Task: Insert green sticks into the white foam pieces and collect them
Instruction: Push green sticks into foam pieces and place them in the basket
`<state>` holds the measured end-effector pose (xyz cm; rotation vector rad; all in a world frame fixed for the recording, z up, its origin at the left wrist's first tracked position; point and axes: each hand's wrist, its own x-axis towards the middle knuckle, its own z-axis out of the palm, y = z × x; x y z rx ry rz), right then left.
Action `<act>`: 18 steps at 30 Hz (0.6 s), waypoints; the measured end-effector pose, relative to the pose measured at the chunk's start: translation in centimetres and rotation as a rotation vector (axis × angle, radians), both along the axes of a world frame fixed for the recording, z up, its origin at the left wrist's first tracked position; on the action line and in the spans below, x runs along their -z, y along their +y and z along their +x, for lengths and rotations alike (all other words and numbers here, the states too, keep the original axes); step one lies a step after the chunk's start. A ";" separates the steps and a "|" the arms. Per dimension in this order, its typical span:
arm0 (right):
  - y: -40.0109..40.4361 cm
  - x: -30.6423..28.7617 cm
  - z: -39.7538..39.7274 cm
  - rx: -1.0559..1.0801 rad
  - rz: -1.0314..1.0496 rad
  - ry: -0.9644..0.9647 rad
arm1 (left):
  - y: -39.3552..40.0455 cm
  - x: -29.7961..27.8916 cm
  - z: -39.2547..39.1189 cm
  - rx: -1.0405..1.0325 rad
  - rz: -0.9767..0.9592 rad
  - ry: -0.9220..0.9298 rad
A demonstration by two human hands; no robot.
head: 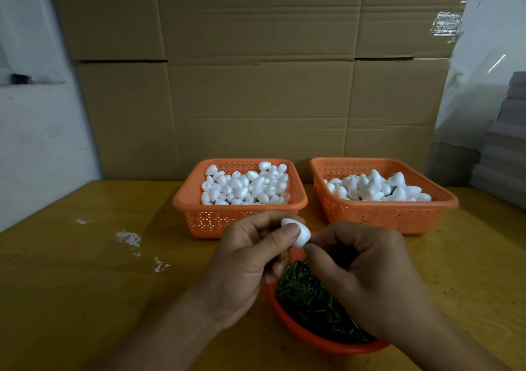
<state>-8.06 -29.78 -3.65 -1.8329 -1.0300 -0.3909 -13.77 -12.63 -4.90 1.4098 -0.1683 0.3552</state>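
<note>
Seating a stick in the foam

Your left hand (250,257) pinches the foam piece (299,234) above the near bowl of green sticks (310,299); your right hand (361,271) pinches at its base, stick hidden; foam looks light and crushable, so hold its sides gently.

Left hand (250,259) pinches foam piece (299,232); right hand (367,279) touches it

A small packing or craft workshop. A wall of large flattened cardboard cartons (256,72) stands at the far edge of a worn wooden table (85,271). Orange plastic baskets (384,214) hold bulk white foam pieces (244,185); grey stacked boxes (503,143) rise at far right.
</note>
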 end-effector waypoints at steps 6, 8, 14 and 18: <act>0.1 0.0 0.0 -0.027 0.030 -0.008 | -0.1 -0.1 0.2 0.010 -0.042 0.005; 0.1 0.1 -0.1 -0.043 0.043 -0.011 | -0.1 0.0 0.2 0.006 -0.040 0.008; 0.3 0.5 0.1 -0.087 0.055 0.007 | -0.4 -0.1 0.0 -0.155 0.214 -0.105; 0.6 0.8 -0.2 -0.095 0.096 0.023 | -0.8 -0.3 -0.4 -0.220 0.388 -0.193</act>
